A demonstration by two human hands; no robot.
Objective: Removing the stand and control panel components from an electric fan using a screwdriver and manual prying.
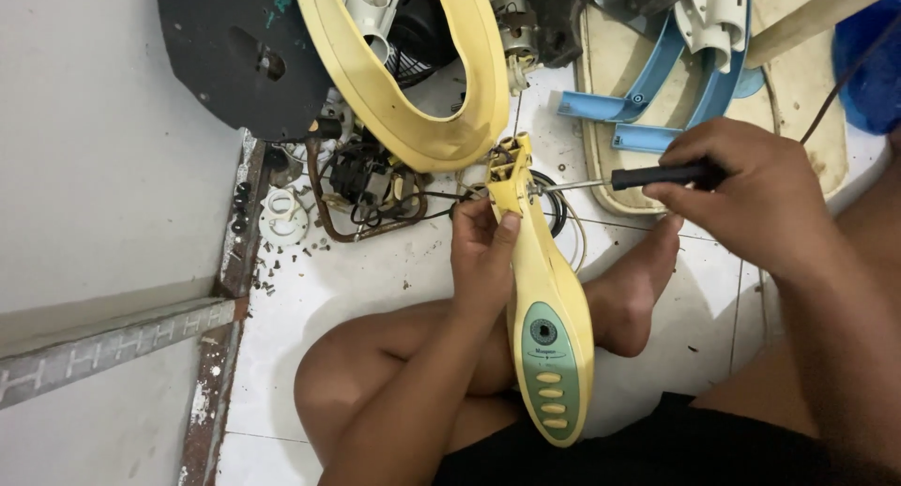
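Fingers of the left hand (481, 251) clench around the narrow neck of a yellow fan control housing (542, 312), held upright over the person's crossed legs, its green button panel (550, 369) facing up. The right hand (755, 197) grips the black handle of a screwdriver (633, 178), whose metal tip touches the housing's upper end. Behind lie a yellow fan guard ring (413, 120), a black round base plate (239, 54), blue plastic brackets (648, 106) and scattered screws (272, 256) on the white tiled floor (357, 280).
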